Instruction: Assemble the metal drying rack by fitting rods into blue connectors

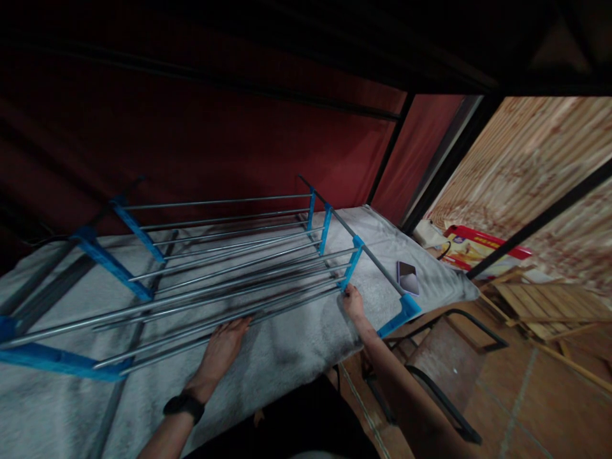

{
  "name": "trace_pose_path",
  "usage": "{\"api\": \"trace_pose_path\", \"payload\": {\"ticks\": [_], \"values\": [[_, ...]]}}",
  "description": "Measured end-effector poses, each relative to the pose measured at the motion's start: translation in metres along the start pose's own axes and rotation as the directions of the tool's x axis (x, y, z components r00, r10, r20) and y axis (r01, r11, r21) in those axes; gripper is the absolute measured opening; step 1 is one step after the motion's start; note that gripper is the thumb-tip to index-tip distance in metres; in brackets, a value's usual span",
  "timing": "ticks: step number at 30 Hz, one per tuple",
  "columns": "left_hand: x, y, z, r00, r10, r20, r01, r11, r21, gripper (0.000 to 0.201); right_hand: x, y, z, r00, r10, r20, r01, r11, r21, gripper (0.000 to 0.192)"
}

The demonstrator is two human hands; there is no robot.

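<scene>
The left hand point(222, 347) lay open on the rack's steel rods point(229, 274), the right hand point(354, 301) gripped a blue connector point(350, 268); rods might slip out if tilted.

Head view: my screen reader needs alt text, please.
A person's left hand and right hand touch a metal-rod rack with blue plastic brackets lying on a grey fleece blanket; a dark smartphone lies nearby.

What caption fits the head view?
Left hand and right hand on a blue-jointed metal rack lying on a grey blanket.
</scene>
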State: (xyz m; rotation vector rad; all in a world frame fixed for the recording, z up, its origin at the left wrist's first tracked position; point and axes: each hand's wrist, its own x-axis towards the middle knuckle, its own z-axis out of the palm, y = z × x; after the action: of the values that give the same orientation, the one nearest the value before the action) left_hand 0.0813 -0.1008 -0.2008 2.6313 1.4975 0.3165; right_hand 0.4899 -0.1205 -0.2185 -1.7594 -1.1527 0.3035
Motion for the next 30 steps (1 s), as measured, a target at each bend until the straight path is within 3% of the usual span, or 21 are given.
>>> {"api": "trace_pose_path", "payload": {"ticks": [23, 30], "values": [[0.000, 0.000, -0.006, 0.999, -0.035, -0.026, 0.032, 0.996, -0.085, 0.045, -0.006, -0.007, -0.003, 1.000, -0.013, -0.022, 0.013, 1.000, 0.008, 0.017], [0.003, 0.001, -0.009, 0.999, 0.018, 0.027, -0.015, 0.995, -0.096, 0.049, -0.008, -0.007, -0.003, 1.000, -0.010, -0.011, 0.010, 1.000, -0.006, 0.021]]}}
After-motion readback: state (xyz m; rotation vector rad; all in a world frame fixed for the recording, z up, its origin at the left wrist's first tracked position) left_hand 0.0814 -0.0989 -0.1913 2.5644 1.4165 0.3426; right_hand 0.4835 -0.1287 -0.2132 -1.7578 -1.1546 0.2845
